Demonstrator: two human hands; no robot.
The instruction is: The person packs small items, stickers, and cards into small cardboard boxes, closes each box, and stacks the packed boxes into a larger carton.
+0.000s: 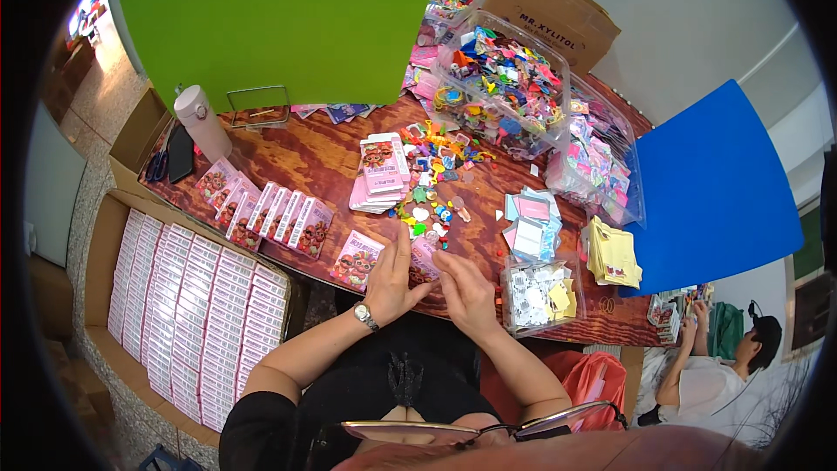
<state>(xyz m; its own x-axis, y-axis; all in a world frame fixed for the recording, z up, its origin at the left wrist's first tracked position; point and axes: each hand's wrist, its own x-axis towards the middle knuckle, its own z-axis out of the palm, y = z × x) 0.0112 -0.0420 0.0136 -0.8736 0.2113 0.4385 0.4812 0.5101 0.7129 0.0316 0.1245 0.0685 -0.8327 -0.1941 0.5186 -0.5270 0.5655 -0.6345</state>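
Observation:
At the front edge of the table, a small pink printed box (424, 260) sits between my two hands, partly covered by them. My left hand (394, 277) lies along its left side, fingers straight and together, thumb toward the box's near end. Bent fingers of my right hand (469, 290) press against its right side. Just left of my left hand lies another pink box (357, 260). Beyond my hands are a stack of flat pink cartons (382, 173) and a spread of small colourful plastic trinkets (433, 157).
Several pink boxes (277, 218) stand in a row at left, above a large carton (100, 296) of packed boxes. Clear bins (558, 135) of trinkets and packets stand at the back right. A clear tray (516, 327) of small packets, yellow cards (612, 253) and a blue chair (719, 201) are at right.

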